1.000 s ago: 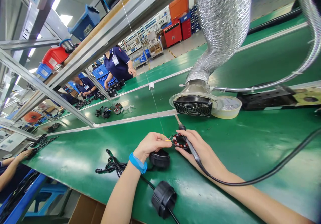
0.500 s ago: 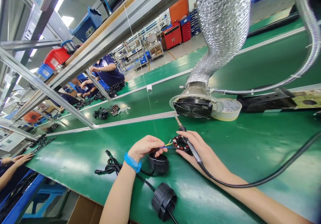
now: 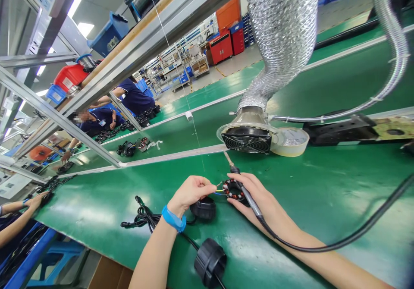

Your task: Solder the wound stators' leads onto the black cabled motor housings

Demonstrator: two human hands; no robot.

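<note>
My left hand [image 3: 191, 193], with a blue wristband, pinches thin coloured wires and a strand of solder wire beside a small round stator [image 3: 233, 189] with red-and-black windings. My right hand [image 3: 258, 198] grips a soldering iron [image 3: 243, 185] like a pen, its tip pointing up and away from me, and also steadies the stator from the right. A black round cap [image 3: 203, 207] lies just under my left hand. A second black cap [image 3: 210, 261] on a cable rests nearer me.
A fume extractor fan [image 3: 247, 138] on a silver duct [image 3: 281, 34] and a tape roll [image 3: 291, 140] stand behind the work. The iron's black cord [image 3: 339, 241] trails right. Co-workers sit along the green bench [image 3: 97, 202] at left, with motor parts [image 3: 132, 146] farther back.
My left hand has shifted slightly back toward the stator with the wires. The view tilted a little; co-workers at the far bench moved.
</note>
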